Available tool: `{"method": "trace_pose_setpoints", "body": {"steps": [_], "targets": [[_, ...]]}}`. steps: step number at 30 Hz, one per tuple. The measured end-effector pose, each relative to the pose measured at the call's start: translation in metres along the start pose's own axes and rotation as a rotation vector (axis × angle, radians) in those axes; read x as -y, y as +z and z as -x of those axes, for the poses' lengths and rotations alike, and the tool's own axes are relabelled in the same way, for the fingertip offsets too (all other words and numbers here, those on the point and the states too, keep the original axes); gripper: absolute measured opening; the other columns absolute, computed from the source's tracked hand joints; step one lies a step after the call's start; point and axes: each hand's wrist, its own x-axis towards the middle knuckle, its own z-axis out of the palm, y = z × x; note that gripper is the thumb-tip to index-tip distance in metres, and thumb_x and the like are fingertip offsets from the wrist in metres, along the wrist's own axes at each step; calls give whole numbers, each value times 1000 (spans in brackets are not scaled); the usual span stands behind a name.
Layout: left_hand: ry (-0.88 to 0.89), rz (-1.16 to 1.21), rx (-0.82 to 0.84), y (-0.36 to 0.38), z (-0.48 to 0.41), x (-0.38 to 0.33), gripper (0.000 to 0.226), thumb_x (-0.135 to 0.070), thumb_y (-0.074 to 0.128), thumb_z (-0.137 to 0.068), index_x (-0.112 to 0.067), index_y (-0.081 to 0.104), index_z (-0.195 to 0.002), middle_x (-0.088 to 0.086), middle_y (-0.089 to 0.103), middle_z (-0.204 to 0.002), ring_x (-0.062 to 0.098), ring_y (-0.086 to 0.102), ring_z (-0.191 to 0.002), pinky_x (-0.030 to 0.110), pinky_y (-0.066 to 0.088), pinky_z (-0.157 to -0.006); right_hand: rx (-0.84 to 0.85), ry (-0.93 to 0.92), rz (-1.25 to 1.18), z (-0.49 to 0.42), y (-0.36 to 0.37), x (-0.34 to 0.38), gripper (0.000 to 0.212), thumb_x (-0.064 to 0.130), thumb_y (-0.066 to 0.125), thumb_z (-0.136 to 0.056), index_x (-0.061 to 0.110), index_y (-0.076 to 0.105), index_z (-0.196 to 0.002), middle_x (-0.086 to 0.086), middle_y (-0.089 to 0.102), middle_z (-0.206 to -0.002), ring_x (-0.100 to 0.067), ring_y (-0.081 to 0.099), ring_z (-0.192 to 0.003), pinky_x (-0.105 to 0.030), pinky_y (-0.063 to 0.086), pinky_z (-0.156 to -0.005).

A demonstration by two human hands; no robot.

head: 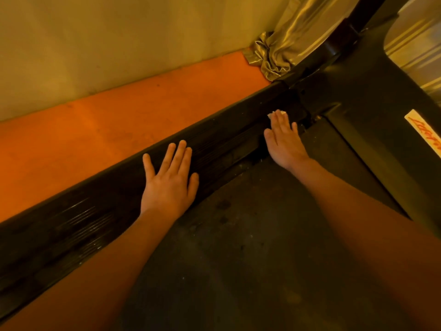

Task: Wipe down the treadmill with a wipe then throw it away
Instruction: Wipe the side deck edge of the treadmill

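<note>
White, limp and light, the wipe (276, 113) should bunch unless my right hand's (284, 139) flat, straight-fingered grip pins it to the treadmill side rail (214, 139), my left hand (170, 180) spread empty farther down that rail.

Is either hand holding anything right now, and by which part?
Nothing is gripped. The right hand presses a white wipe flat under its fingertips onto the side rail; the left hand rests bare on that rail.
</note>
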Motion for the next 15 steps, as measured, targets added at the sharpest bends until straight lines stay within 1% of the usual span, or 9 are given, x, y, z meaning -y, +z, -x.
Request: {"method": "trace_pose_setpoints", "body": {"steps": [1, 2, 4, 6, 8, 10, 11, 13, 15], "targets": [[14, 8, 4, 0, 0, 2, 67, -52, 9, -105, -22, -10, -162, -5, -23, -167, 15, -23, -153, 62, -13, -120, 2, -8, -12, 6, 4, 14, 60, 41, 14, -112, 15, 3, -165, -4, -7, -173, -18, -14, -157, -43, -10, -126], [37, 18, 4, 0, 1, 4, 66, -51, 9, -105, -21, -7, -162, -4, -20, -168, 15, -22, -153, 61, -13, -120, 15, -71, -7, 18, 13, 31, 59, 39, 15, -112, 15, 6, -165, -3, -6, -172, -18, -13, -157, -44, -9, -126], [104, 47, -20, -1, 7, 13, 66, -49, 9, -105, -18, 4, -163, 0, -8, -170, 16, -13, -154, 59, -11, -120, 68, -291, 10, 53, 35, 57, 58, 41, 14, -112, 19, 3, -165, 4, -12, -170, -14, -17, -156, -38, -13, -126], [181, 71, -15, -2, 21, 28, 71, -50, 11, -102, -14, 19, -163, 2, 5, -171, 18, -1, -156, 57, -5, -121, 91, -419, 29, 72, 45, 56, 59, 45, 13, -111, 24, 0, -165, 11, -16, -167, -8, -20, -155, -33, -15, -124], [223, 41, -8, 2, 40, 49, 71, -49, 15, -101, -13, 26, -161, 2, 10, -170, 17, 5, -155, 55, 1, -121, 65, -360, 54, 60, 38, 44, 58, 44, 14, -111, 25, 2, -165, 8, -11, -170, -8, -18, -155, -41, -10, -127], [212, 17, -8, 2, 58, 68, 68, -47, 18, -102, -15, 27, -161, 0, 12, -169, 17, 8, -155, 55, 7, -123, 84, -203, 43, 48, 26, 38, 58, 42, 16, -112, 23, 2, -165, 4, -9, -172, -10, -18, -155, -47, -7, -128], [201, 25, -2, 2, 65, 76, 67, -48, 19, -102, -17, 25, -161, 0, 11, -169, 16, 8, -155, 54, 7, -123, 98, -184, 41, 48, 24, 39, 59, 40, 19, -112, 22, 0, -165, 3, -11, -172, -11, -19, -155, -47, -8, -128], [188, 64, 10, -1, 74, 86, 65, -47, 20, -103, -19, 19, -161, -1, 7, -169, 15, 4, -155, 50, 4, -124, 144, -299, 50, 58, 28, 48, 64, 32, 30, -111, 22, -4, -165, 3, -16, -171, -12, -22, -154, -44, -11, -127], [179, 113, 32, -6, 77, 91, 59, -43, 27, -108, -21, 13, -161, -4, 0, -167, 13, -3, -154, 48, 1, -125, 190, -419, 93, 68, 34, 55, 77, 20, 45, -106, 25, -6, -164, 6, -18, -170, -12, -23, -154, -38, -14, -125]]}}
